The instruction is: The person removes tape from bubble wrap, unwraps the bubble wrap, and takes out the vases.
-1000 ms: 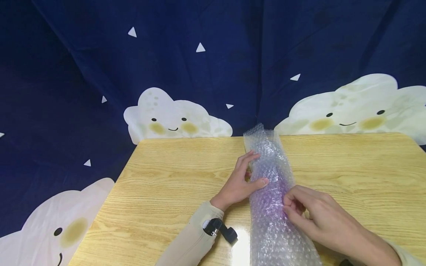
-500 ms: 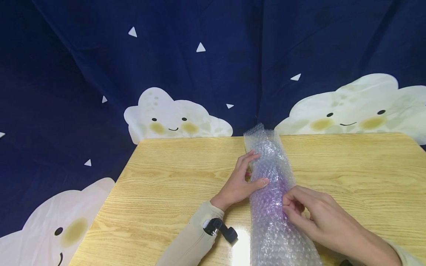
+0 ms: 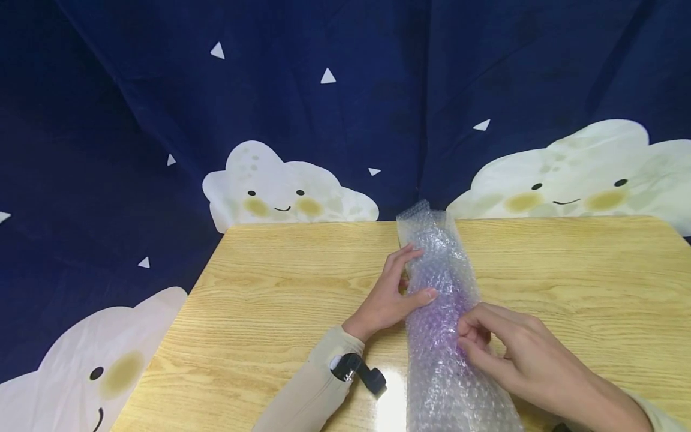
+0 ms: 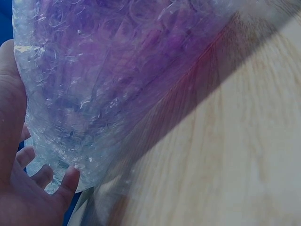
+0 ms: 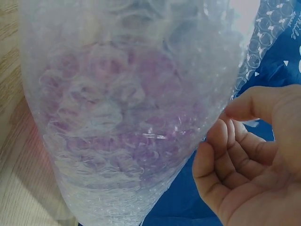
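Note:
A long bundle of clear bubble wrap [image 3: 439,360] lies over the table, with something purple showing through it, also in the left wrist view [image 4: 113,61] and the right wrist view [image 5: 113,108]. My left hand [image 3: 387,300] rests against its left side, thumb on top and fingers spread; in the left wrist view the hand [image 4: 28,179] touches the wrap. On the right side, my right hand [image 3: 523,351] pinches the wrap's edge between thumb and forefinger. The right wrist view shows that hand [image 5: 258,155] with its other fingers curled. The near end of the bundle runs out of view.
The light wooden table [image 3: 259,288] reaches to the back, where a dark blue curtain [image 3: 302,108] with white smiling clouds hangs. The bundle's far end overlaps the table's back edge. A black strap [image 3: 358,372] is on my left sleeve.

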Action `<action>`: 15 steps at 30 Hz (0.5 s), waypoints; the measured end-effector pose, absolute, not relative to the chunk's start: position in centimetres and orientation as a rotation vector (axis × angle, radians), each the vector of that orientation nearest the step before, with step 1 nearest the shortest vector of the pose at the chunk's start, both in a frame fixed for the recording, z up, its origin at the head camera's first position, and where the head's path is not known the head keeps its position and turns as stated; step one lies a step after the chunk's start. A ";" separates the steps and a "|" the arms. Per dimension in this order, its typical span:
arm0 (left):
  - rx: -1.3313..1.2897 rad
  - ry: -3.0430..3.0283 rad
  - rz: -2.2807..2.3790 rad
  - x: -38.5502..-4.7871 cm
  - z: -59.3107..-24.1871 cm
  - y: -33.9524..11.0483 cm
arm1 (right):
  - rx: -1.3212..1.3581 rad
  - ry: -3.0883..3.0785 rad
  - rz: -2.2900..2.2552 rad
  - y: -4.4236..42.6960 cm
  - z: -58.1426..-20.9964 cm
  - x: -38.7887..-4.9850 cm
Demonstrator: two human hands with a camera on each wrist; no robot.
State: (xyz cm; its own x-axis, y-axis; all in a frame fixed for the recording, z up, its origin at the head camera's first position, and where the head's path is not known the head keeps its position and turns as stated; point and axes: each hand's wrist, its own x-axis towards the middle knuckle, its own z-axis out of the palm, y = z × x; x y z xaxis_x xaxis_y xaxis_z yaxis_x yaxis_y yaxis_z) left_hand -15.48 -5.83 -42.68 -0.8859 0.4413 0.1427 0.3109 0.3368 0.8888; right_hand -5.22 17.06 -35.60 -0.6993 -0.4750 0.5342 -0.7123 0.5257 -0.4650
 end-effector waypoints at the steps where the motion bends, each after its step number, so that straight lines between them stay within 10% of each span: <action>1: 0.697 2.466 1.595 -15.5 -42.7 -5.8 | 0.985 -2.419 0.973 17.1 -35.6 -5.2; 15: 0.691 2.474 1.581 -15.5 -42.8 -5.8 | 1.068 -2.350 0.995 17.0 -35.7 -5.1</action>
